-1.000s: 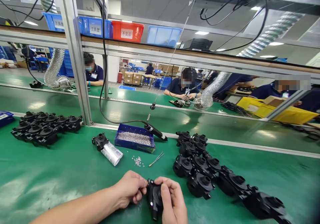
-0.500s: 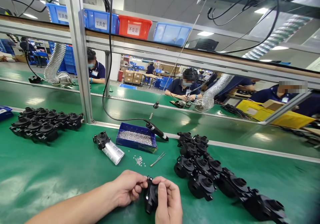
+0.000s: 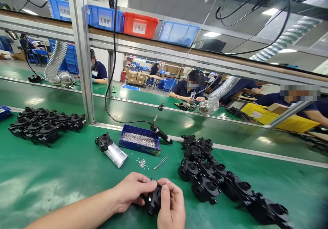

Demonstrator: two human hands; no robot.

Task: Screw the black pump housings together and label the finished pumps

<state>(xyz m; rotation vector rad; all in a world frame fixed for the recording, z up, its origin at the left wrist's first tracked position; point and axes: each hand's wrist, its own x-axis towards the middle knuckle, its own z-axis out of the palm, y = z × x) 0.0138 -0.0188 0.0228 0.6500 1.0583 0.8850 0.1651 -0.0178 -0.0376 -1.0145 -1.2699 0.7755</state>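
Both my hands grip one black plastic pump housing (image 3: 153,200) low over the green mat (image 3: 64,174). My left hand (image 3: 130,191) pinches its left side, fingers closed. My right hand (image 3: 171,205) wraps over its right side with the thumb on top. A row of similar black housings (image 3: 207,176) lies just right of my hands. Several loose small screws (image 3: 142,163) and tweezers (image 3: 161,162) lie just beyond my hands.
A blue tray of screws (image 3: 139,142) sits behind, with an electric screwdriver (image 3: 161,133) resting on its right end, cable hanging above. A housing on a clear block (image 3: 111,149) stands left of it. More black housings (image 3: 42,125) are grouped at far left. Other workers sit across the conveyor.
The black housing has been turned and tilted in my hands, now lying lower and more to the left. Both hands stay closed on it.
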